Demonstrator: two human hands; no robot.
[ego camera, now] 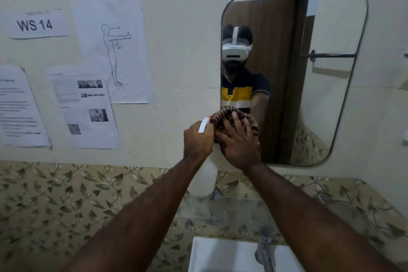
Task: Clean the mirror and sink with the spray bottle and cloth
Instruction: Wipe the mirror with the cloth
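A rounded rectangular mirror (pixel 320 73) hangs on the cream wall at upper right. My left hand (pixel 197 141) grips a white spray bottle (pixel 206 180) by its neck, the nozzle pointing up and left. My right hand (pixel 239 141) presses a brown striped cloth (pixel 223 115) against the mirror's lower left corner, right beside the bottle's head. The two hands touch. The white sink (pixel 220 256) shows at the bottom edge, below both forearms.
A metal tap (pixel 263 249) rises at the sink's back. A glass shelf (pixel 231 207) spans the leaf-patterned tiles (pixel 66 201) under the mirror. Several paper sheets (pixel 92 106) are stuck on the wall at left. The mirror reflects a person and a brown door.
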